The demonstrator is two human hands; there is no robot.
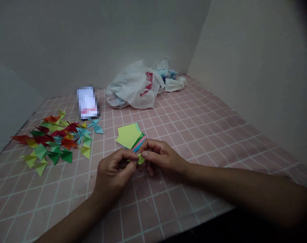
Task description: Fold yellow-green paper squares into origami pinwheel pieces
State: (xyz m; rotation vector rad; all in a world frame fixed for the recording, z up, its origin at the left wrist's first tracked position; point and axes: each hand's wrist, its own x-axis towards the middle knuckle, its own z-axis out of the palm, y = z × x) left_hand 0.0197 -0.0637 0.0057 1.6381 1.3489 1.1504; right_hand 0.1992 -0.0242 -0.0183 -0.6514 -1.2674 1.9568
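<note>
Between my two hands is a small piece of yellow-green folded paper (141, 159), mostly covered by fingers. My left hand (115, 170) pinches its left side between thumb and forefinger. On the opposite side, the thumb and fingertips of my right hand (163, 157) grip it. Just beyond the hands lies a fanned stack of square coloured paper (129, 135), yellow on top, with green, pink and blue edges showing. To the left, a loose pile of small folded paper pieces (54, 152) in red, orange, yellow, green and blue spreads over the cloth.
A phone (87, 103) with a lit, blurred screen stands tilted behind the pile. White plastic bags (133, 86) sit at the back against the wall. A pink checked cloth (194, 125) covers the table, with walls at the back and sides.
</note>
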